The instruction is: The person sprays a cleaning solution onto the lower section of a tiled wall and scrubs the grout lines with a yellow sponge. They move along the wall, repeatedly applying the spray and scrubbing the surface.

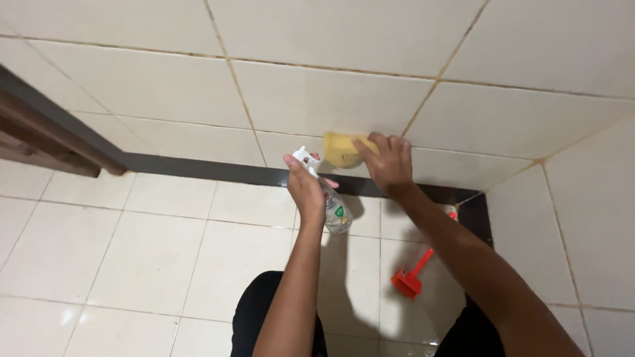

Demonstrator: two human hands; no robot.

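2 tiled walls (331,99) of cream squares meet in a corner at the right, seen from above by a person crouching over a pale tiled floor (132,251). 1 dark skirting strip (198,168) runs along the foot of the walls; everything below is placed relative to it. Far along the strip to the left, 1 brown wooden door frame (40,142) stands.

2 bare arms reach forward. The right hand (390,164) lies flat, fingers spread, pressing 1 yellow sponge (340,149) against the wall tile just above the strip. The left hand (305,188) is closed around 1 clear spray bottle (334,210) with a white trigger head, held in front of the strip, just left of the sponge and close beside it, nozzle towards the wall. The bottle and hands throw a shadow on the floor below the strip.

1 small red hand brush (411,277) lies on the floor, below the strip near the corner, partly beside the right forearm. The person's dark-clothed knees (254,311) fill the bottom edge.
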